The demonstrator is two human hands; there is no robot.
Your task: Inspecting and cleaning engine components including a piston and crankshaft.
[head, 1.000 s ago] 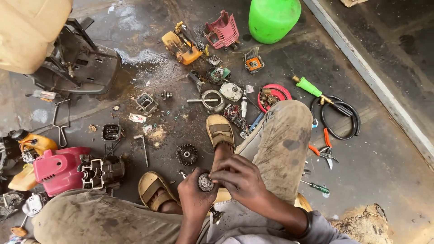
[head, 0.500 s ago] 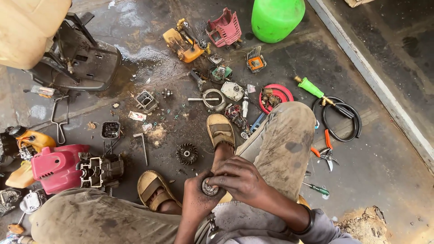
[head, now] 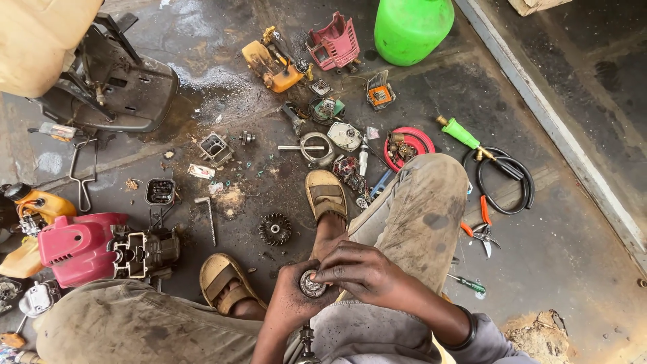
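Engine housing (head: 81,248), red and stripped, lies on the floor well left of both hands. Left hand (head: 291,303) grips a small round metal part (head: 312,284); right hand (head: 360,273) pinches its rim from above, between the knees.

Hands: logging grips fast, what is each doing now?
Left hand: closed around small round grey metal part.
Right hand: fingertips pinching that part's top.

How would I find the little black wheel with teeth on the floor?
Start at the big red engine cover on the left. Look right, past the dark engine block, toward the two sandals. The toothed wheel lies alone between them, the only round, spiky-edged piece there.
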